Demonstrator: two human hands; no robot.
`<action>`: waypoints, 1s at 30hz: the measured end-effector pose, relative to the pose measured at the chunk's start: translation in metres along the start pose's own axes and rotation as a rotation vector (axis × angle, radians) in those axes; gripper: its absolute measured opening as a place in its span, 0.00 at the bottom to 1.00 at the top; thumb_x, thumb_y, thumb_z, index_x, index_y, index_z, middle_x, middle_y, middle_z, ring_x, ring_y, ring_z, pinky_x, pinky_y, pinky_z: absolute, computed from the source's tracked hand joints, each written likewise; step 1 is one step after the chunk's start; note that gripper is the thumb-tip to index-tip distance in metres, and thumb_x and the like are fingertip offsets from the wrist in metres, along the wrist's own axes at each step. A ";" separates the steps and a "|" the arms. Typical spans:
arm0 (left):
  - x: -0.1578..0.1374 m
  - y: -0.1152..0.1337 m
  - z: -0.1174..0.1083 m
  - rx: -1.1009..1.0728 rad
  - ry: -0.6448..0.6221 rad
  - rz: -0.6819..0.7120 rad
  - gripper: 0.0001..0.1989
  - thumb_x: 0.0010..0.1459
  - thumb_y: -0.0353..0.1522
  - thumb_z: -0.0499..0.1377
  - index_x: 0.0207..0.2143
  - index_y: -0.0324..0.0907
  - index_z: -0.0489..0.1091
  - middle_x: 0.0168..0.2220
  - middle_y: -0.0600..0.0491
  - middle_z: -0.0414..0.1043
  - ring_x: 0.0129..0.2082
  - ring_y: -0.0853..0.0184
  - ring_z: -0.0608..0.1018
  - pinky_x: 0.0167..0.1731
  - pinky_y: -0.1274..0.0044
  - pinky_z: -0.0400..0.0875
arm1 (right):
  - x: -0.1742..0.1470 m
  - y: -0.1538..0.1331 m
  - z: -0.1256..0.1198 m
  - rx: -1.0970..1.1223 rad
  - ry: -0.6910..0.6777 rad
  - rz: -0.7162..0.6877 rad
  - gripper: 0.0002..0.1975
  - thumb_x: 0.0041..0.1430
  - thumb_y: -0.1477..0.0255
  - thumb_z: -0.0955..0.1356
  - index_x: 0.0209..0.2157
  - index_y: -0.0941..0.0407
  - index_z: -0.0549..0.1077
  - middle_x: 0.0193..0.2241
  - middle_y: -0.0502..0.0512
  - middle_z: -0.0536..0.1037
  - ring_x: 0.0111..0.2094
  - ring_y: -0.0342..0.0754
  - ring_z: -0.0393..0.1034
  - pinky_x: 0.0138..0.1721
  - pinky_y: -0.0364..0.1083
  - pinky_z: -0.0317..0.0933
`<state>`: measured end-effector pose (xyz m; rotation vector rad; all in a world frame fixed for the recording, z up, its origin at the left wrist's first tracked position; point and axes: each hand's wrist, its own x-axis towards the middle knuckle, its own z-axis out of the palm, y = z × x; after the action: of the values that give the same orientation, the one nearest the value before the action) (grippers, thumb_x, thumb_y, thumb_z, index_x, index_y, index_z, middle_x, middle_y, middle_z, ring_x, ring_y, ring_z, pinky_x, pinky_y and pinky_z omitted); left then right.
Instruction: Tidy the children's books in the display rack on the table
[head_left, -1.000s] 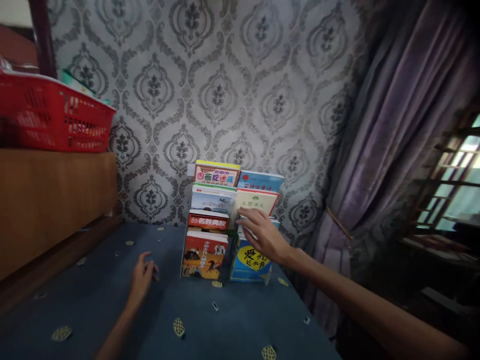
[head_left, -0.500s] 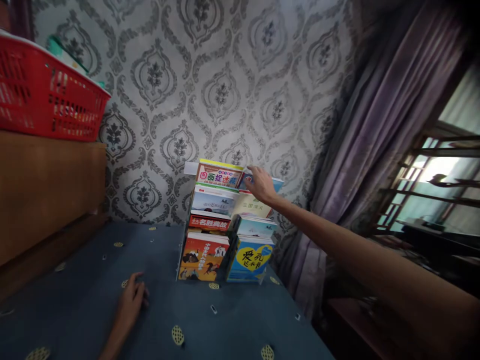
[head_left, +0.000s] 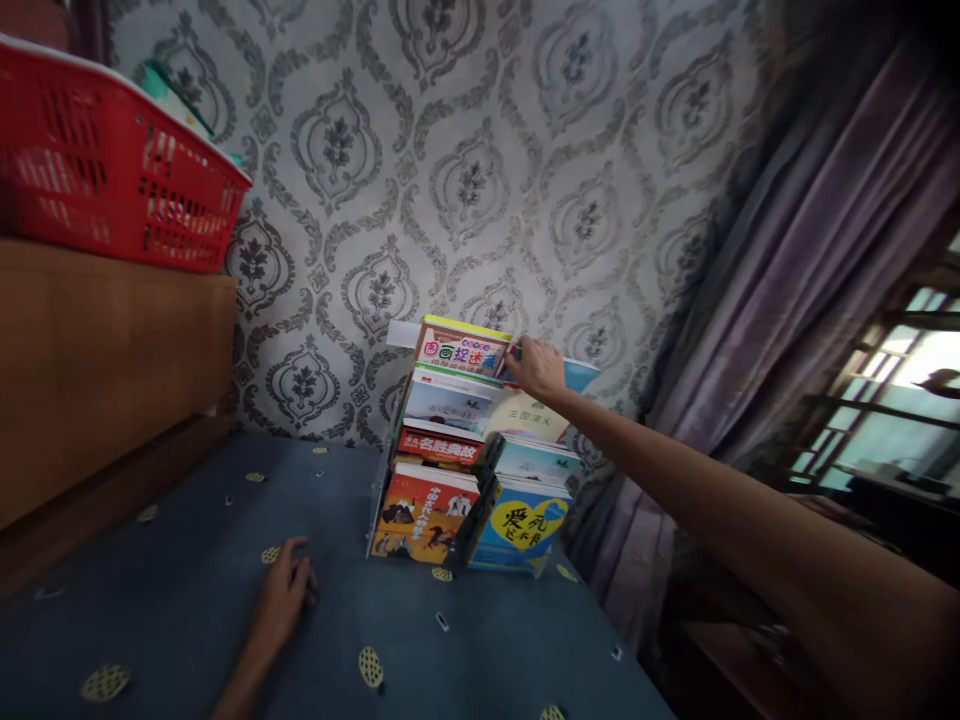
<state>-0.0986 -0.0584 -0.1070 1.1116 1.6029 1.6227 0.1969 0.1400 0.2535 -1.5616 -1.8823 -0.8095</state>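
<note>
Right hand [head_left: 538, 368] at a tiered stand [head_left: 379, 500] of books [head_left: 426, 515]. We find the blue book [head_left: 582, 376] in the top rear tier of the right column, just under the right hand and reaching out to its right; its upper edge runs left to right, its long axis masked by the volumes in front. The right hand is the nearer; its fingers curl at the book's upper left, but we cannot tell whether the grip has closed on it. The left hand [head_left: 286, 590], well apart at lower left, is loosely curled at the blue patterned surface [head_left: 322, 660], its grip slack, with nothing visible in it. We count two hands, one stand, one red basket [head_left: 120, 185], and eight book fronts, four per column.
</note>
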 end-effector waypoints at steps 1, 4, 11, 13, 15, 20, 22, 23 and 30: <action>-0.001 0.001 0.000 0.001 0.000 -0.002 0.27 0.49 0.52 0.51 0.44 0.42 0.62 0.19 0.61 0.67 0.15 0.65 0.73 0.22 0.73 0.67 | 0.000 0.000 0.002 -0.001 0.013 -0.003 0.15 0.62 0.67 0.61 0.44 0.59 0.71 0.45 0.71 0.78 0.49 0.63 0.70 0.49 0.57 0.60; -0.002 0.003 -0.001 -0.006 -0.007 -0.010 0.27 0.49 0.52 0.51 0.43 0.43 0.63 0.18 0.61 0.67 0.16 0.65 0.73 0.22 0.73 0.66 | 0.001 0.000 0.006 0.007 0.027 -0.007 0.14 0.62 0.68 0.60 0.44 0.60 0.70 0.45 0.71 0.78 0.48 0.63 0.69 0.48 0.57 0.59; 0.000 0.001 -0.005 -0.005 -0.026 -0.023 0.29 0.45 0.54 0.52 0.43 0.43 0.62 0.18 0.60 0.68 0.15 0.64 0.74 0.19 0.73 0.66 | -0.002 -0.004 0.009 0.004 0.041 -0.039 0.14 0.62 0.72 0.59 0.45 0.60 0.70 0.45 0.70 0.77 0.48 0.63 0.67 0.50 0.58 0.58; 0.001 0.000 -0.006 0.009 -0.032 -0.016 0.29 0.45 0.54 0.52 0.43 0.43 0.62 0.18 0.60 0.68 0.16 0.64 0.74 0.20 0.73 0.67 | -0.003 -0.006 0.008 0.000 0.038 -0.039 0.15 0.62 0.73 0.58 0.46 0.60 0.70 0.46 0.70 0.76 0.49 0.63 0.67 0.51 0.58 0.58; 0.001 -0.001 -0.006 0.016 -0.036 -0.016 0.30 0.45 0.54 0.52 0.43 0.43 0.62 0.19 0.60 0.69 0.16 0.63 0.75 0.20 0.72 0.68 | -0.003 -0.009 0.006 -0.004 0.013 -0.024 0.15 0.63 0.73 0.58 0.47 0.61 0.69 0.47 0.71 0.76 0.50 0.63 0.66 0.52 0.58 0.57; 0.000 -0.001 -0.007 0.010 -0.034 -0.023 0.32 0.43 0.57 0.53 0.42 0.44 0.62 0.18 0.60 0.69 0.16 0.62 0.75 0.19 0.72 0.67 | -0.003 -0.011 -0.008 0.000 -0.075 -0.014 0.16 0.63 0.74 0.58 0.48 0.61 0.69 0.50 0.71 0.75 0.53 0.62 0.66 0.53 0.55 0.58; 0.001 0.000 -0.007 0.015 -0.040 -0.027 0.33 0.42 0.58 0.53 0.42 0.44 0.61 0.18 0.60 0.68 0.16 0.62 0.74 0.19 0.72 0.66 | -0.004 -0.006 -0.014 0.021 -0.100 -0.057 0.16 0.64 0.72 0.58 0.49 0.60 0.69 0.50 0.69 0.76 0.52 0.62 0.67 0.52 0.56 0.59; 0.001 0.001 -0.007 0.022 -0.044 -0.030 0.33 0.42 0.58 0.53 0.42 0.44 0.61 0.18 0.59 0.69 0.16 0.62 0.74 0.18 0.72 0.66 | -0.004 -0.002 -0.017 0.037 -0.109 -0.087 0.16 0.64 0.71 0.59 0.50 0.59 0.69 0.50 0.68 0.77 0.52 0.62 0.68 0.51 0.56 0.59; -0.003 0.014 -0.011 0.102 -0.005 0.022 0.38 0.38 0.62 0.55 0.41 0.44 0.64 0.18 0.57 0.70 0.17 0.60 0.75 0.15 0.74 0.64 | -0.022 0.053 -0.030 0.130 -0.077 -0.068 0.22 0.65 0.62 0.61 0.55 0.58 0.67 0.53 0.66 0.75 0.55 0.63 0.66 0.54 0.62 0.58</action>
<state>-0.1049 -0.0681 -0.0929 1.1881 1.6920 1.5664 0.2543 0.1111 0.2625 -1.4751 -2.0109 -0.6497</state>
